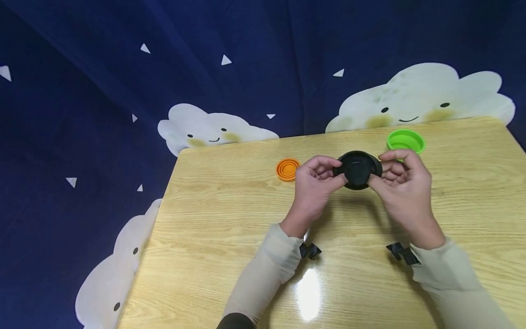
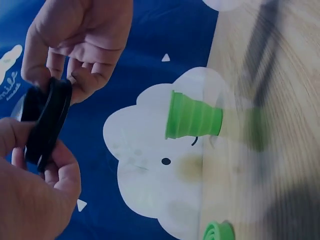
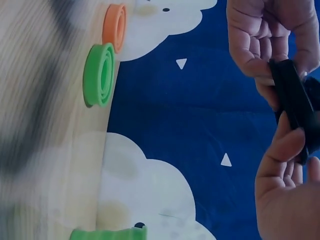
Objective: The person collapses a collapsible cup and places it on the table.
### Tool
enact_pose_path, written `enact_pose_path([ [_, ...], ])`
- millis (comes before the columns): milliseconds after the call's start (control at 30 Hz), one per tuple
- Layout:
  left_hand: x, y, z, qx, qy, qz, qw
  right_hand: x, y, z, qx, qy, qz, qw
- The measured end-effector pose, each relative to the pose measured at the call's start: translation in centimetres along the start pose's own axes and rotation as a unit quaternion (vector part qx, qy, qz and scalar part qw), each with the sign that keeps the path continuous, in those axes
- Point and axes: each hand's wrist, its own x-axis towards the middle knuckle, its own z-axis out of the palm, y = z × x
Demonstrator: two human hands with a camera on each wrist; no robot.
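Both hands hold a black collapsible cup above the table, its round opening facing the head camera. My left hand pinches its left edge, thumb at the near rim. On the opposite edge, my right hand pinches it with the thumb near the inside of the rim. Seen side-on in the left wrist view, the black cup looks short and thick-rimmed. An orange collapsed cup lies just left of my left hand. Beyond my right hand stands a green expanded cup with stepped walls.
A green collapsed cup sits between the orange and the tall green one, hidden in the head view. The wooden table ends at a dark blue curtain printed with clouds. Black mounts project from the wrists.
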Motion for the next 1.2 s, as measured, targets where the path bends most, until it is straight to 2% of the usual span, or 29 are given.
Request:
enact_pose_path([
  [167, -0.3, 0.2, 0.3, 0.043, 0.014, 0.050, 0.9977, 0.0, 0.4, 0.3, -0.055, 0.022, -0.035, 0.9976],
  [233, -0.3, 0.4, 0.3, 0.064, 0.006, 0.076, 0.9950, -0.1, 0.5, 0.3, -0.081, 0.027, -0.039, 0.9956],
  [300, -0.4, 0.4, 0.1, 0.102, -0.013, 0.110, 0.9886, -0.2, 0.8, 0.3, -0.086, 0.030, -0.036, 0.9952],
  [367, -0.2, 0.4, -0.2, 0.168, -0.036, 0.156, 0.9727, -0.3, 0.8, 0.2, -0.103, 0.026, -0.028, 0.9939],
  [467, 0.1, 0.3, -0.6, 0.271, -0.058, 0.224, 0.9345, -0.5, 0.7, 0.2, -0.122, 0.014, -0.016, 0.9923],
  [533, 0.3, 0.4, -0.7, 0.317, -0.067, 0.251, 0.9121, -0.6, 0.6, 0.2, -0.165, 0.004, -0.018, 0.9861],
  [567, 0.3, 0.4, -0.8, 0.330, -0.071, 0.255, 0.9062, -0.7, 0.5, 0.3, -0.180, -0.001, -0.020, 0.9835],
  [600, 0.4, 0.5, -0.9, 0.337, -0.075, 0.251, 0.9043, -0.7, 0.5, 0.3, -0.195, -0.007, -0.024, 0.9805],
  [633, 0.4, 0.5, -0.9, 0.336, -0.078, 0.243, 0.9069, -0.6, 0.5, 0.3, -0.212, -0.013, -0.031, 0.9767],
  [667, 0.4, 0.6, -0.9, 0.323, -0.079, 0.227, 0.9153, -0.6, 0.4, 0.3, -0.226, -0.018, -0.037, 0.9733],
  [767, 0.3, 0.7, -0.9, 0.250, -0.072, 0.162, 0.9518, -0.5, 0.3, 0.3, -0.238, -0.034, -0.045, 0.9696],
  [833, 0.2, 0.7, -0.9, 0.194, -0.060, 0.128, 0.9709, -0.5, 0.2, 0.4, -0.229, -0.040, -0.041, 0.9718],
  [867, 0.1, 0.7, -0.9, 0.177, -0.058, 0.120, 0.9750, -0.5, 0.1, 0.3, -0.225, -0.042, -0.038, 0.9727],
  [900, 0.1, 0.7, -0.9, 0.180, -0.061, 0.121, 0.9744, -0.5, 0.0, 0.4, -0.218, -0.043, -0.033, 0.9744],
  [1000, 0.0, 0.9, -0.9, 0.232, -0.076, 0.158, 0.9567, -0.6, -0.2, 0.5, -0.205, -0.041, -0.031, 0.9774],
  [1100, 0.2, 1.3, -0.8, 0.301, -0.090, 0.208, 0.9264, -0.7, -0.8, 0.8, -0.205, -0.031, -0.047, 0.9771],
  [1200, 0.5, 1.4, -0.8, 0.347, -0.094, 0.244, 0.9008, -0.5, -1.4, 1.4, -0.224, -0.027, -0.082, 0.9707],
])
